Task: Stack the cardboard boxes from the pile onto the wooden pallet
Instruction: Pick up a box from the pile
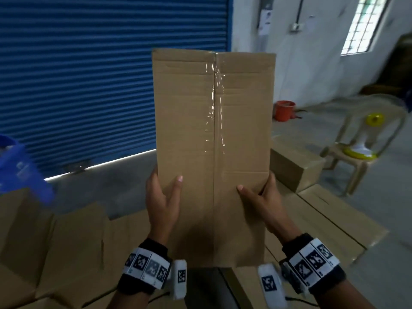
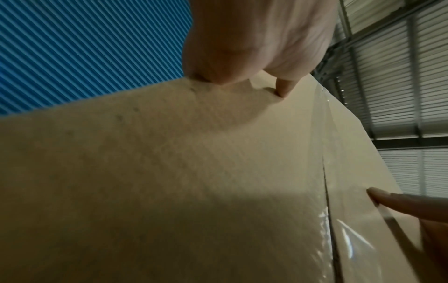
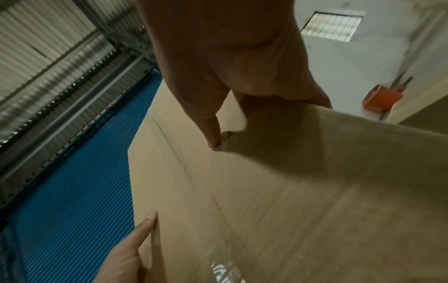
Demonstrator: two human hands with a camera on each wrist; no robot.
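A tall brown cardboard box [image 1: 200,141], its centre seam sealed with clear tape, is held up in front of me in the head view. My left hand [image 1: 162,197] grips its lower left edge, thumb on the front face. My right hand [image 1: 260,201] grips the lower right edge the same way. The left wrist view shows the box [image 2: 169,181] close up with the left hand [image 2: 254,47] on its edge. In the right wrist view the right hand [image 3: 225,67] wraps the edge of the box [image 3: 290,191]. No pallet is visible.
Several more cardboard boxes [image 1: 66,241] lie low at the left and at the right [image 1: 296,168]. A blue roller shutter [image 1: 89,74] fills the back left. A plastic chair [image 1: 361,152], an orange bucket [image 1: 284,110] and a blue object [image 1: 20,166] stand around.
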